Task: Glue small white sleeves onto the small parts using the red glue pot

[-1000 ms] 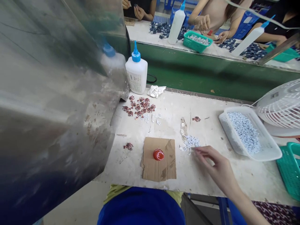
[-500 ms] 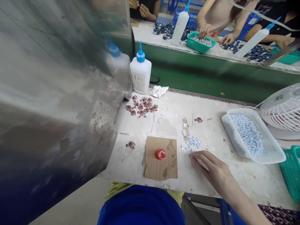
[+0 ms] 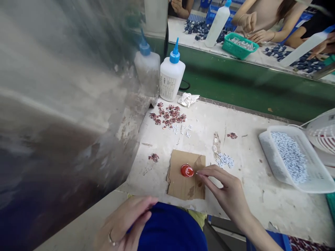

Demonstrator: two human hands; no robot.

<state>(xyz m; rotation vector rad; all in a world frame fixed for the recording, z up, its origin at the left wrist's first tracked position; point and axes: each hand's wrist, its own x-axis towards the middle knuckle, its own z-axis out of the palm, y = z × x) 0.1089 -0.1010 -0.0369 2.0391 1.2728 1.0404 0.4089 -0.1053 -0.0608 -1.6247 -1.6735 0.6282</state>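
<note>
My right hand (image 3: 225, 184) is pinching, thumb and forefinger pressed together, tips just beside a glossy red blob (image 3: 187, 170) on a cardboard sheet (image 3: 187, 191); anything held there is too small to tell. White chips (image 3: 225, 160) lie just past the cardboard. My left hand (image 3: 123, 223) lies open against my blue garment (image 3: 172, 226), below the table (image 3: 243, 195) edge.

White squeeze bottle (image 3: 171, 79) stood far left, crumpled tissue (image 3: 188, 100) beside it; white plastic tray (image 3: 269, 148) of pale pieces lay right, before a fan (image 3: 323, 137).
</note>
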